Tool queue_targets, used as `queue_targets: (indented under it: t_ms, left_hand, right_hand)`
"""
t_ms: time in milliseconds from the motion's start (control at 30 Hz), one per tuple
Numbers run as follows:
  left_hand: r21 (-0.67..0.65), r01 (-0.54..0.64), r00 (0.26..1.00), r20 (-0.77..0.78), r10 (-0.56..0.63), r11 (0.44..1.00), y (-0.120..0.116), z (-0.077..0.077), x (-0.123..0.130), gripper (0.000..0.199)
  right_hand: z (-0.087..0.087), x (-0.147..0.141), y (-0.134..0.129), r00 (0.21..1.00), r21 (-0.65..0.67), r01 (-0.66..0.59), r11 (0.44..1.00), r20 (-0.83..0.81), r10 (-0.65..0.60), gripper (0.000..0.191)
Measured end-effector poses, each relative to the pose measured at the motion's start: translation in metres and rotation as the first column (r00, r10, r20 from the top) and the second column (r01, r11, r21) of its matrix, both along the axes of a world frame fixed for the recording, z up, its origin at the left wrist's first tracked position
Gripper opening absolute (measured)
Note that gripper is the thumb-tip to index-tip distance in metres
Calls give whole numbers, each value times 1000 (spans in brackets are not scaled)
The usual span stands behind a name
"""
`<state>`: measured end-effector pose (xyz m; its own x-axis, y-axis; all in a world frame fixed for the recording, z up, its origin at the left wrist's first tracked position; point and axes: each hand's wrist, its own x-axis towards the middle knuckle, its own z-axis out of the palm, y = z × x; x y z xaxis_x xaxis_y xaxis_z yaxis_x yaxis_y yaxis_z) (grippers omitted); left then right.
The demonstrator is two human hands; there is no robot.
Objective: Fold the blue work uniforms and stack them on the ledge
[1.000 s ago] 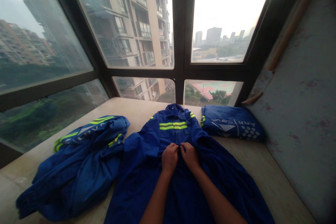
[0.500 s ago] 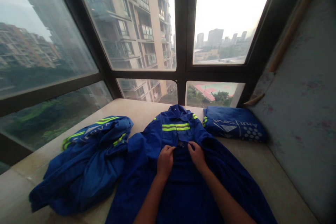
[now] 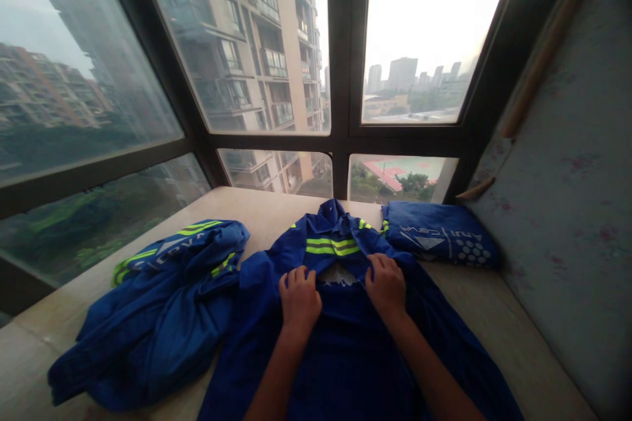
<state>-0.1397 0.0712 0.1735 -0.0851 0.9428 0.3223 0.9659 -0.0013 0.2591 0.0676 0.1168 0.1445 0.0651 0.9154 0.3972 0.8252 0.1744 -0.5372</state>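
Spread out in front of me lies a blue work jacket with yellow-green reflective stripes across its chest and its collar at the far end. On the left front edge, my left hand is closed with its fingers curled over the cloth. My right hand grips the right front edge in the same way. Between the hands the front parts in a small gap, where a pale patch with white marks shows. The fingertips are partly hidden in the fabric. Blue cloth continues under both forearms.
A crumpled blue garment with reflective stripes lies to the left. At the back right rests a folded blue garment with white print. The pale ledge is bounded by windows behind and at left, and a patterned wall at right.
Both hands have moved apart from the middle, the left one leftward and the right one rightward. The jacket's front edges went with them, widening the gap between.
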Motion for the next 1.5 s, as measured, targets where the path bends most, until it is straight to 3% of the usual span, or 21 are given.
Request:
queue_targets:
  t_ms: [67, 133, 233, 333, 467, 567, 833, 1133, 1367, 1500]
  left_hand:
    - [36, 85, 995, 48, -86, 996, 9, 0, 20, 43]
    - [66, 153, 976, 147, -161, 986, 26, -2, 35, 42]
    - [74, 158, 959, 224, -171, 985, 56, -15, 46, 36]
    - [57, 123, 956, 262, -133, 991, 77, -38, 45, 30]
    - [54, 112, 945, 303, -123, 992, 84, -68, 40, 18]
    - [65, 117, 935, 330, -132, 991, 85, -79, 37, 15]
    - [56, 139, 923, 355, -150, 989, 88, -81, 35, 28]
    - [28, 206, 917, 342, -203, 978, 85, -78, 34, 29]
    - [37, 247, 884, 400, -241, 968, 82, -76, 35, 26]
    - [80, 190, 852, 481, -205, 979, 80, -76, 36, 26]
  right_hand:
    - [3, -23, 5, 988, 57, -149, 987, 54, 146, 37]
    - [0, -42, 16, 970, 20, -237, 971, 50, 236, 39]
    - [-12, -57, 37, 979, -73, -201, 977, 8, 202, 42]
    - [-31, -56, 51, 984, -115, -180, 977, -21, 179, 33]
    - [-51, -48, 55, 978, -128, -206, 970, -53, 201, 25]
    - [-57, -45, 55, 973, -118, -227, 967, -75, 219, 26]
    - [-57, -46, 54, 966, -119, -251, 961, -88, 241, 28]
    - [-59, -46, 55, 972, -129, -221, 967, -109, 208, 28]
    - [-61, -46, 58, 951, -85, -164, 983, -278, 135, 25]
    - [-59, -43, 60, 902, -43, -105, 994, -424, 77, 27]
